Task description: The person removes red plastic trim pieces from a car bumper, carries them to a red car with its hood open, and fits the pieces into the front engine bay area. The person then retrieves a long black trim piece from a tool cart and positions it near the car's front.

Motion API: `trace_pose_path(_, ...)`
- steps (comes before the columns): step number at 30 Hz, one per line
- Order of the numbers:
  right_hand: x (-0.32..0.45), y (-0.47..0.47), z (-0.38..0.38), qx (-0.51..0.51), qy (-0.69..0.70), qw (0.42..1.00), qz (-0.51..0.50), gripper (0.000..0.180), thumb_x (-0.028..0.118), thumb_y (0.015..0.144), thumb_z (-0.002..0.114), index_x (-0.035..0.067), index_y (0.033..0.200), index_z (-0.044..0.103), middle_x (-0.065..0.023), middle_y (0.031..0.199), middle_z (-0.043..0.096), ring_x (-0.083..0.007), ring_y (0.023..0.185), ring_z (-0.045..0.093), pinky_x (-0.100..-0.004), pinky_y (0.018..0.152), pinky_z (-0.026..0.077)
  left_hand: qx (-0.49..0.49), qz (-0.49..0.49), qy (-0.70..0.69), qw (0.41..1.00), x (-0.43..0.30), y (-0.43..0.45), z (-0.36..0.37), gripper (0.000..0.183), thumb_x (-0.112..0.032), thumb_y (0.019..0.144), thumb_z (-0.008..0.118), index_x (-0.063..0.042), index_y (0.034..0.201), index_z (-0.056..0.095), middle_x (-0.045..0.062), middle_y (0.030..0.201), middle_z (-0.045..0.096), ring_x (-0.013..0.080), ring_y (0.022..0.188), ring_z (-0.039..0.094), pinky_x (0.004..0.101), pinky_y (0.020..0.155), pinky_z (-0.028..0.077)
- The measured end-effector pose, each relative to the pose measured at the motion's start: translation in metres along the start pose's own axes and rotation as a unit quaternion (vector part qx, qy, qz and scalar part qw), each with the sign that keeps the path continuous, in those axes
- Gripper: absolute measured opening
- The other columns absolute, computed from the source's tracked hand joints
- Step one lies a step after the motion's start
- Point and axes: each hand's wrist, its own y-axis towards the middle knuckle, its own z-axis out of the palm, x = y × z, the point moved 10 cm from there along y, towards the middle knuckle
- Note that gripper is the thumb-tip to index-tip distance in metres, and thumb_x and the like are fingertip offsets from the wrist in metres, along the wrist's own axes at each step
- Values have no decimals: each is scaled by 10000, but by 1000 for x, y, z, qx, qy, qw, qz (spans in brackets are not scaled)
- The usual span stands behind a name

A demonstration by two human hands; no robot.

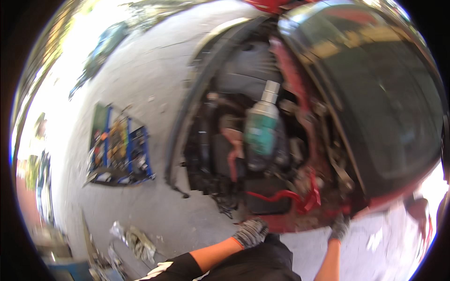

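Note:
My left hand (pixel 251 232), in a grey knit work glove, rests at the edge of the red fender (pixel 293 223) of a car, just in front of my body. Farther right, my gloved right hand (pixel 340 227) is at the same edge, near the base of the windshield (pixel 383 105); its fingers are blurred. Before me lies the open engine bay. A green impact wrench (pixel 262 130) with a silver nose and socket (pixel 270 92) lies on top of the engine, out of reach of both hands. Red curved pieces (pixel 276 197) cross a black box (pixel 267 207) close to my left hand.
On the concrete floor at left stands an opened tool case (pixel 121 151) with blue-edged trays of tools. Crumpled cloth and plastic (pixel 139 242) lie at lower left. A dark curved strip (pixel 179 130) runs along the car's front. Farther off is another vehicle (pixel 105 45).

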Motion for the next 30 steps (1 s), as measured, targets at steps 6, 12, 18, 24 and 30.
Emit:
trace_pose_path(6,52,5,10,51,-93,992,-72,438,260,1043,414,48,1426,426,-77,1343,567,-185,1228,510,-361,1102,357,-39,-123,-48,990,75,-71,-41,288,-326,920,562,-83,1043,654,172,966,667,388,914,648,485,810,522)
trace_pose_path(12,135,-64,36,-16,-182,981,-69,768,633,952,487,-66,1265,547,-184,1228,620,-295,1027,579,-403,931,474,-78,-423,-92,898,245,-274,-30,352,-328,872,535,-78,1066,691,230,1049,679,404,987,657,502,837,513)
trace_pose_path(18,102,-123,121,62,-257,948,-176,720,616,904,548,-34,1212,597,-181,1165,658,-326,974,607,-428,883,524,-130,-658,-90,737,338,-568,52,370,-313,857,504,-93,1056,725,222,1085,690,376,1036,667,461,899,520)
trace_pose_path(24,26,-391,380,418,-359,801,-236,619,530,914,546,-9,1213,600,-173,1166,655,-325,998,611,-432,889,520,-95,-758,-116,635,393,-758,77,355,-295,841,531,-82,1030,743,222,1069,699,374,1053,670,444,891,533)
trace_pose_path(30,-75,-600,549,600,-469,612,-215,521,444,924,544,16,1214,604,-165,1167,651,-324,1022,616,-437,895,516,-235,-762,-177,577,501,-756,20,312,-296,829,549,-103,964,755,177,1035,716,364,1003,685,434,860,544)
